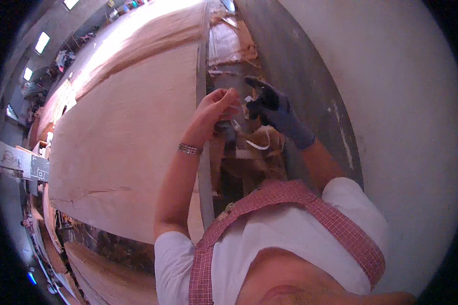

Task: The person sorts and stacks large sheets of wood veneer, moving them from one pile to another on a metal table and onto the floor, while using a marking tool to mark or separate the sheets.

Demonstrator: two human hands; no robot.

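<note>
My left hand [218,113], bare with a beaded bracelet [189,148] at the wrist, is raised by the near edge of a broad pale wooden sheet [127,127]. Its fingers are curled together, and whatever may be in them is too small to make out. Just to the right, my right hand [276,109] wears a grey glove with dark fingers. Those fingers are bent but apart. A small white patch shows beside them, blurred; I cannot tell whether it is touched. Below both hands hangs a curved white strip [262,142].
Brown scraps [264,165] and a pale torn sheet [232,41] lie in the narrow gap between the sheet's edge and a dark lower wall band [300,66]. A pale wall [407,127] rises at the right. More wooden sheets [107,274] lie at lower left.
</note>
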